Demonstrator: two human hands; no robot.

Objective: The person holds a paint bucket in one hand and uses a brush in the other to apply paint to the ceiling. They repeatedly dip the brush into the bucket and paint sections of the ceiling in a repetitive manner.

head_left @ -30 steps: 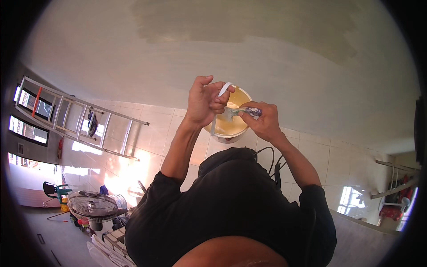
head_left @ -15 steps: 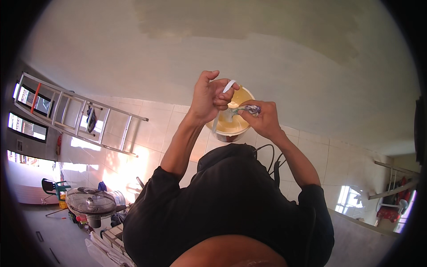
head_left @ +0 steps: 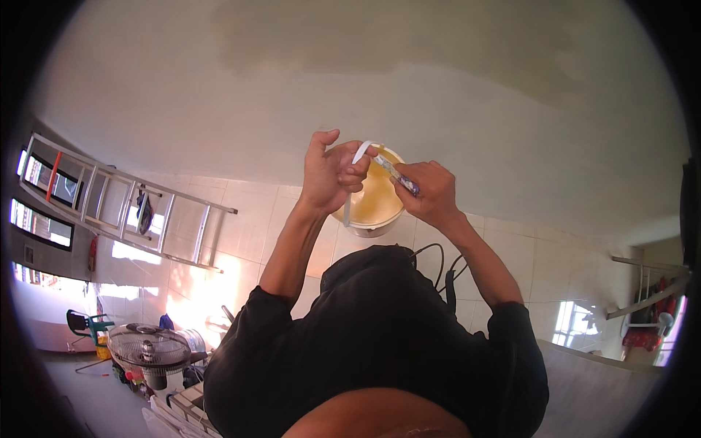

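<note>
A round bucket (head_left: 374, 231) with a white rim and cream-yellow paint inside hangs in front of me, held by its white band-like handle (head_left: 363, 151). The fingers of my left hand (head_left: 332, 175) are hooked through that handle, thumb raised. My right hand (head_left: 431, 191) is closed around a paint-smeared paintbrush (head_left: 405, 184) with blue-purple marks on its grip. The brush slants over the bucket's opening, its far end near the upper rim and my left fingertips. Whether that end touches the rim I cannot tell.
Ahead rises a pale wall (head_left: 292, 102) with a darker greenish patch (head_left: 409, 51) higher up. An aluminium ladder (head_left: 131, 204) is at the left. A fan (head_left: 150, 347) and a green chair (head_left: 91, 323) are at the lower left. Black cables (head_left: 440, 266) show near my waist.
My right hand has swung the brush up from the paint toward the bucket's upper rim. My left hand and the bucket have shifted slightly left and lower in view.
</note>
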